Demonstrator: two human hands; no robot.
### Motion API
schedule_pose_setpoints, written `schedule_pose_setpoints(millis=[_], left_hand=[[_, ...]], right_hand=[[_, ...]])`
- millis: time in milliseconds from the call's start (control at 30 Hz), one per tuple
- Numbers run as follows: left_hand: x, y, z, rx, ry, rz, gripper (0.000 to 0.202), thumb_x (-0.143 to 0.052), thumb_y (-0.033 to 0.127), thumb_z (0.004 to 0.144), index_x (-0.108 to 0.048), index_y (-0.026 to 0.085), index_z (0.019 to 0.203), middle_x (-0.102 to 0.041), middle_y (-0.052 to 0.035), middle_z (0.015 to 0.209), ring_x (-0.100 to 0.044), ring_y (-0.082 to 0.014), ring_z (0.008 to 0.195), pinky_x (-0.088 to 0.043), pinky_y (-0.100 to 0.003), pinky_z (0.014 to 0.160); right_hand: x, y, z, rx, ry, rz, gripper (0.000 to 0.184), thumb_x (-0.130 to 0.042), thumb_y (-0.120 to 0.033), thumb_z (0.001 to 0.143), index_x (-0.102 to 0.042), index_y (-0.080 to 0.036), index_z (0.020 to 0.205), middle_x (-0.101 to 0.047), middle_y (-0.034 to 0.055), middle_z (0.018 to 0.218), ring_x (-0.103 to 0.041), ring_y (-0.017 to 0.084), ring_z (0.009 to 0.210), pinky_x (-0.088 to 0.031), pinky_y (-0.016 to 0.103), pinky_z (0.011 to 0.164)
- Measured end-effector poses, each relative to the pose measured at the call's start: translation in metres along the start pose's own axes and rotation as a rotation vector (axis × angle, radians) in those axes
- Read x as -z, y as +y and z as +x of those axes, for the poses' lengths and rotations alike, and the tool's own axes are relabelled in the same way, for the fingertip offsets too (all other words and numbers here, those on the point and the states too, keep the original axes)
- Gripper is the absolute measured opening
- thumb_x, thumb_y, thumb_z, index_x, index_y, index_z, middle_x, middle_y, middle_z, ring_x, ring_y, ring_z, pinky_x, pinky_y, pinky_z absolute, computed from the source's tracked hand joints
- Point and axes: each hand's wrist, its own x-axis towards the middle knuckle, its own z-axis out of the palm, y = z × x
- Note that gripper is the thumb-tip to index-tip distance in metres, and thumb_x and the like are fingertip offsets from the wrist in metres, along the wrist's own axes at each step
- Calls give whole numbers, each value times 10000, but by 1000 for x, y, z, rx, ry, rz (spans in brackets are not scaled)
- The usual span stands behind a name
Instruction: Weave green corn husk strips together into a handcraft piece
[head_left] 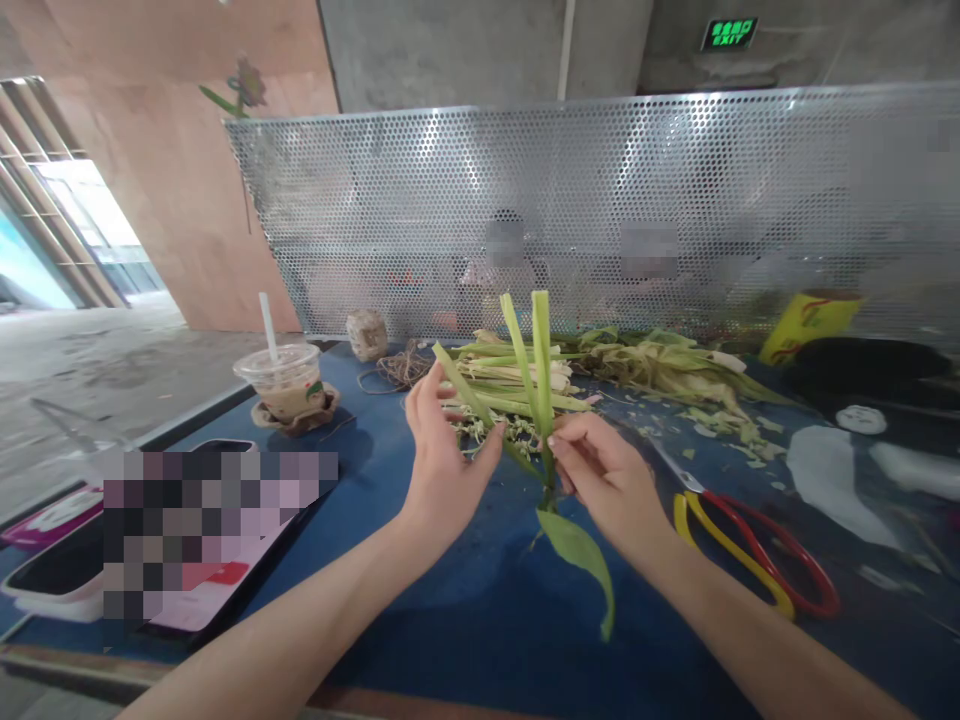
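Note:
My right hand (600, 475) pinches a bunch of green leaf strips (538, 365) near their base, holding them upright over the blue table (465, 610). A leaf blade (581, 555) hangs from the bunch down onto the table. My left hand (442, 450) grips one strip that leans left, between thumb and fingers. Behind the hands lies a pile of cut green and pale stalks (517, 375).
Scissors with red and yellow handles (750, 540) lie to the right of my right hand. A plastic cup with a straw (286, 385) stands at left, a phone and cases (187, 530) nearer. A twine coil (397, 368), more leaves (675, 365) and a perforated metal screen (600, 200) are at the back, with people behind it.

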Motion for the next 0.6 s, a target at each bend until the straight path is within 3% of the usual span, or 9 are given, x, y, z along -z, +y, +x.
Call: schedule_pose_setpoints(millis=[67,133,233,300,400,500,600], left_hand=[[0,-3,-3,-240,134,273,660,-646,220,684,-241,201,1203,-331,-150,1170,-377,-264,1133,-428,-423,856],[0,-5,-4,-388,202,408,688,-655,208,681,-197,187,1194,-299,-164,1161,-346,-274,1159,-395,-431,879],[3,-4,-3,-444,253,466,718,-651,208,686,-164,168,1213,-266,-192,1193,-324,-291,1172,-380,-426,873],[6,0,-1,-461,265,509,629,-651,222,686,-273,176,1186,-308,-178,1187,-312,-311,1167,-351,-440,881],[12,7,0,-498,108,477,342,-592,208,728,-455,208,1040,-485,-104,1044,-425,-268,1051,-309,-421,872],[16,13,-1,-427,-129,312,222,-551,248,760,-465,204,960,-580,-45,913,-509,-209,921,-309,-373,822],[15,15,-1,-316,-165,250,129,-575,281,764,-480,205,806,-596,3,789,-535,-167,813,-313,-336,791]], right_hand=[[-1,-1,-1,57,-14,-102,202,-433,-297,852,-449,-204,673,-524,3,769,-425,66,482,-358,203,425],[-2,-3,-2,89,-13,-172,203,-431,-292,852,-455,-205,670,-531,10,757,-438,79,506,-354,205,433],[-1,-3,-3,118,9,-243,196,-441,-294,846,-472,-206,674,-565,22,770,-471,94,538,-370,211,456],[-1,-3,-4,142,17,-279,192,-440,-292,848,-480,-207,681,-577,25,780,-479,98,543,-378,216,468],[0,-2,-5,189,-11,-336,170,-439,-266,852,-495,-210,701,-583,25,784,-481,104,555,-383,222,490],[0,-2,-7,237,-51,-352,144,-430,-238,852,-503,-215,729,-591,31,797,-515,123,615,-404,233,537],[-1,-5,-8,251,-74,-319,160,-424,-250,855,-496,-215,716,-591,31,785,-528,131,646,-413,236,563]])
